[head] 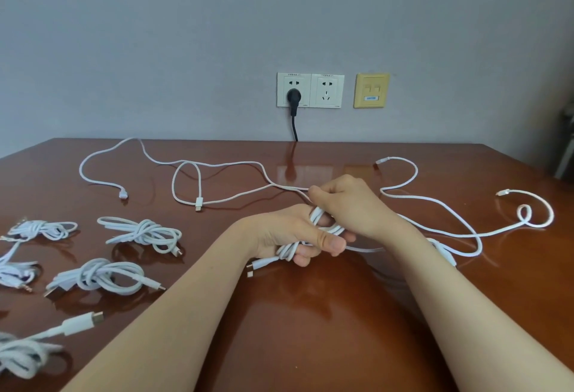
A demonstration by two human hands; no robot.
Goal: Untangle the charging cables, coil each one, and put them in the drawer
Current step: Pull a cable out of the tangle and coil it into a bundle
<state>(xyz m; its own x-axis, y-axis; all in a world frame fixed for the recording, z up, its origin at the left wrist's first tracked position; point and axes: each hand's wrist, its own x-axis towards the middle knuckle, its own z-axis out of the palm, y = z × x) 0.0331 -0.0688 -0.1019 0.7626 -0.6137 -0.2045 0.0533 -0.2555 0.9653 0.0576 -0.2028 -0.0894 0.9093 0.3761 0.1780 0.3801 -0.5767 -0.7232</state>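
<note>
In the head view, my left hand (289, 236) grips a half-wound coil (318, 216) of white cable over the middle of the table (310, 329). My right hand (351, 202), just beside it at 1 o'clock, pinches the strand feeding in. The loose length (186, 162) runs from that pinch toward 10 o'clock, so the right hand is nearer the slack.

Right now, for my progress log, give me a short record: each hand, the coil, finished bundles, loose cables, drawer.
left hand: grips a part-wound coil
right hand: pinches cables just above the coil
cables: loose strands run from the hands left and right over the table
bundles: several coiled, lying at the table's left
drawer: not in view
</note>
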